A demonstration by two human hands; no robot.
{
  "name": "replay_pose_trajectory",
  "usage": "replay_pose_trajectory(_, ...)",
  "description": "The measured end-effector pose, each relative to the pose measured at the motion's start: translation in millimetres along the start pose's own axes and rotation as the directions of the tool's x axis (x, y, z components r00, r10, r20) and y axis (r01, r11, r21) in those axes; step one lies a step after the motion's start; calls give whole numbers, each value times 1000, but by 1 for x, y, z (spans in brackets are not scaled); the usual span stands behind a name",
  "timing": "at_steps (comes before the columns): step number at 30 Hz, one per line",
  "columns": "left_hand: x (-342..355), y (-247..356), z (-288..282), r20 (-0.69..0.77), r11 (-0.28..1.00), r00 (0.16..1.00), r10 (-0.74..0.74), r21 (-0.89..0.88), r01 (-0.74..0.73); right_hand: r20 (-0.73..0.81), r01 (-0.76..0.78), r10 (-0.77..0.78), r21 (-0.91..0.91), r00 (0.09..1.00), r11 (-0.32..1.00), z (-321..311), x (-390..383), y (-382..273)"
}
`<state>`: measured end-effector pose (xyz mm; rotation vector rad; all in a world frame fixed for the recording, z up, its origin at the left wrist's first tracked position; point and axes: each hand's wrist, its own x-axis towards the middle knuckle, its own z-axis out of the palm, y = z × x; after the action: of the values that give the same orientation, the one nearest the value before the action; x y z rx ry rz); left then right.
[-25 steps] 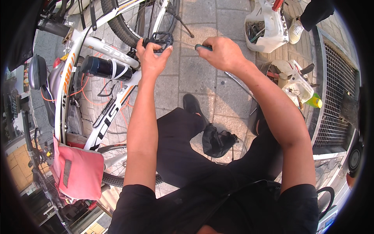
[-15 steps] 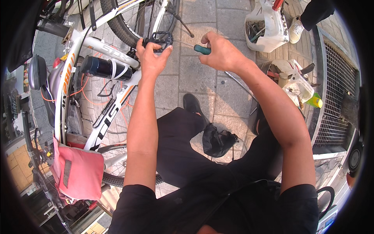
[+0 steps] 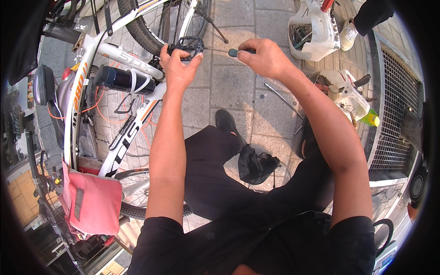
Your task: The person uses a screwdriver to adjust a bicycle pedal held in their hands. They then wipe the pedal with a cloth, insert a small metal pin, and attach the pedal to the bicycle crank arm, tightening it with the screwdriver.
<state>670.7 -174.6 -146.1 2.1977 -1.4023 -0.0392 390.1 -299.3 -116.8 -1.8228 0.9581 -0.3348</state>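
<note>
A black bicycle pedal (image 3: 190, 46) sits beside the white bicycle frame (image 3: 120, 57), and my left hand (image 3: 179, 68) is closed on it with fingers and thumb. To its right, my right hand (image 3: 263, 57) grips a screwdriver (image 3: 233, 52) by its dark green handle. The screwdriver's thin shaft points left to the pedal; whether its tip touches a screw is too small to tell. Below the pedal, a dark bottle (image 3: 117, 80) rests in a white cage on the frame.
At the upper right stands a white tub of tools (image 3: 316, 48). A second cut container (image 3: 357, 103) of tools lies below it, near a yellow-green bottle (image 3: 370, 118). A long metal rod (image 3: 280, 97) and a black bag (image 3: 256, 167) lie on the paving. Another person's shoe (image 3: 348, 35) shows beyond.
My right hand has turned on the screwdriver handle, its fingers now closed around the end where they were spread before. My left hand and the pedal stay in place.
</note>
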Motion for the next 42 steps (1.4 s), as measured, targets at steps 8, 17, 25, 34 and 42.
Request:
replay_pose_trajectory(8, 0, -1, -1, 12, 1000, 1000, -12, -15, 13, 145, -243, 203, 367, 968, 898, 0, 3, 1)
replay_pose_trajectory(17, 1, 1, -2, 20, 1000, 1000, -10, -5, 10, 31, 21, -22, 16, 999, 1000, 13, -6, 0)
replay_pose_trajectory(25, 0, 1, -1, 14, 1000, 1000, -7, -4, 7, -23, 115, -118, -124, 993, 986, 11, -4, 1)
replay_pose_trajectory(34, 0, -1, -1, 9, 1000, 1000, 0, -29, 0, 107, -74, 54, 185, 993, 980, 6, 3, 8)
replay_pose_trajectory(42, 1, -7, 0, 4, 1000, 1000, 11, -19, -11, 161, -118, 96, 135, 982, 984, -2, 4, -1)
